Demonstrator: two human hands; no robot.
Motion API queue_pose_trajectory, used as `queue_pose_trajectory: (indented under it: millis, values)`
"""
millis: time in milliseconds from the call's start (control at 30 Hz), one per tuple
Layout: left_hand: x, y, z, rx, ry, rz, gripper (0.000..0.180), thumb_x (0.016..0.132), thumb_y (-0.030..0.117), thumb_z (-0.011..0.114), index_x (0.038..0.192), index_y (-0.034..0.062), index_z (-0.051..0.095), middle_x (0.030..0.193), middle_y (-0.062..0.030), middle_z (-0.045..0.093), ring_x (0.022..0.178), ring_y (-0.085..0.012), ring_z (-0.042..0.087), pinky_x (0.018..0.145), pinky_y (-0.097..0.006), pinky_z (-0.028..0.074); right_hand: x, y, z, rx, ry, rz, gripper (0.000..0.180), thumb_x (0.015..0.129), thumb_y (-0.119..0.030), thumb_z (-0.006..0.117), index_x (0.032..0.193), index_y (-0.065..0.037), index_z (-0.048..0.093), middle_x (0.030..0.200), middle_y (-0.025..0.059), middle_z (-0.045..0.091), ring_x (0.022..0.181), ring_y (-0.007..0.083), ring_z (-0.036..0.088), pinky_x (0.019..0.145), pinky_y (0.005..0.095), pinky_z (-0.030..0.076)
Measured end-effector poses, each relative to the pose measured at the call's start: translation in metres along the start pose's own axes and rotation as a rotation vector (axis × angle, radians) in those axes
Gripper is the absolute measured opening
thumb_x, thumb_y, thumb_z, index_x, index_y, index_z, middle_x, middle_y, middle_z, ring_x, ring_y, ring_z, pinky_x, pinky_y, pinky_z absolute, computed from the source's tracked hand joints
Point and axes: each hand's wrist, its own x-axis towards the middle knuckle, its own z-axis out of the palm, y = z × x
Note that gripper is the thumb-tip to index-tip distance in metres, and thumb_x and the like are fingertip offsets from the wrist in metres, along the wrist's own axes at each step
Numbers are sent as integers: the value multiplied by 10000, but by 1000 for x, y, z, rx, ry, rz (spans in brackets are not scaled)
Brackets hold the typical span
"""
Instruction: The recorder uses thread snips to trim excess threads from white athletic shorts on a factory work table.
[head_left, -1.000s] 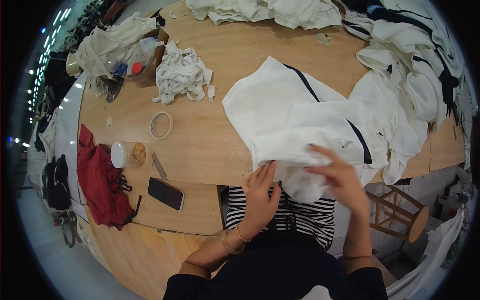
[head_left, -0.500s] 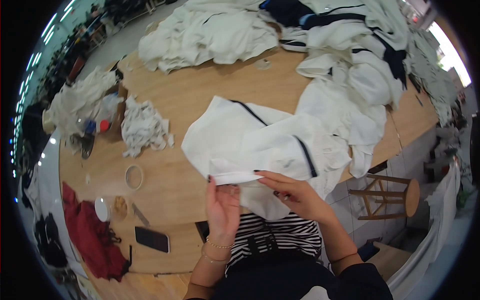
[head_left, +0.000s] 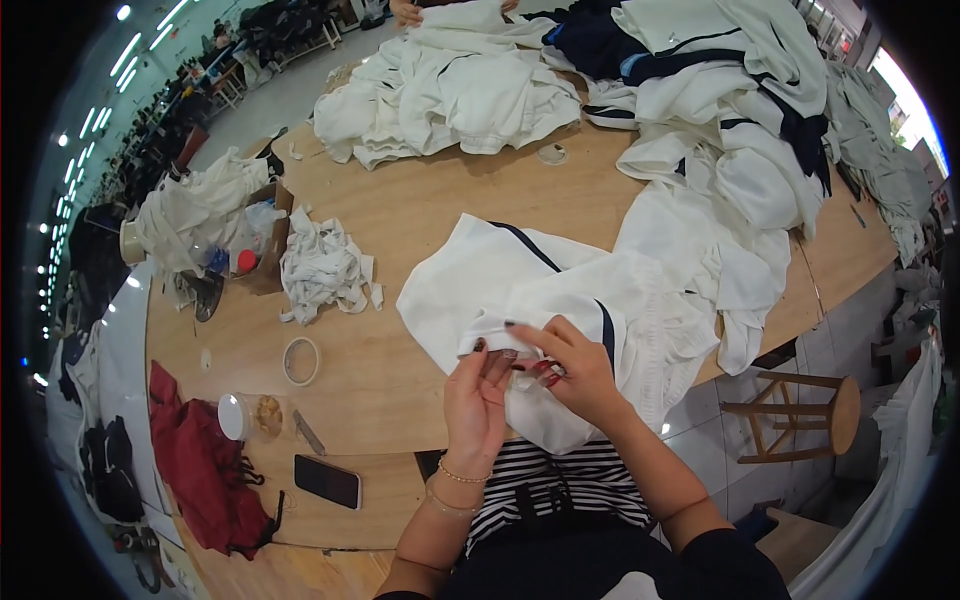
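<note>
A white garment [head_left: 560, 285] with narrow navy stripes and a gathered, elastic-looking band lies in front of me, its near part hanging over the table edge. My left hand [head_left: 478, 395] pinches a folded edge of it between thumb and fingers. Against the same fold rests the stretched index finger of my right hand [head_left: 575, 370]. Its other fingers are curled, with small dark red and shiny shapes among them; whether these are nails or a small tool, I cannot tell.
White garments [head_left: 455, 105] are heaped at the far side, with more [head_left: 745, 150] at right. At left are white scraps [head_left: 325, 265], a cardboard box [head_left: 270, 255], a tape roll [head_left: 301, 361], red cloth [head_left: 200, 460], a tub [head_left: 235, 416] and a phone [head_left: 328, 481]. A wooden stool [head_left: 845, 415] stands right.
The view has shifted, so the table appears further right and lower. The stretched-out fold now looks shorter and bunched, and my hands are closer together. Another person's hands show at the far heap.
</note>
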Motion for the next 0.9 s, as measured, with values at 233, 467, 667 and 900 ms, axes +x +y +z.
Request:
queue_pose_trajectory:
  millis: [233,467,667,900]
  values:
    - [1,13,-4,-59,12,-26,208,961,141,471,1107,17,553,1075,-108,636,1000,-202,611,903,-345,493,1,-7,-10,242,16,-23,213,709,82,666,867,-58,700,640,32,532,573,116,495,497,239,374]
    - [-7,19,4,-5,-32,-72,257,980,162,456,1198,39,513,1130,-58,592,1012,-171,600,859,-334,509,-25,2,-40,433,-345,225,162,751,101,639,851,-27,646,734,26,609,598,111,503,558,230,406]
    - [-11,18,10,-65,-36,-41,261,974,122,483,1210,13,495,1127,-68,590,1002,-169,605,915,-324,526,-24,-1,-46,498,-241,485,230,790,11,666,987,-33,555,784,7,561,702,69,463,639,196,380]
    - [-13,14,12,30,-25,20,268,915,44,577,1175,-4,533,1043,-54,611,945,-144,617,874,-307,553,-14,-9,-26,281,102,314,267,783,-50,721,989,-25,553,818,33,565,703,91,504,642,213,415]
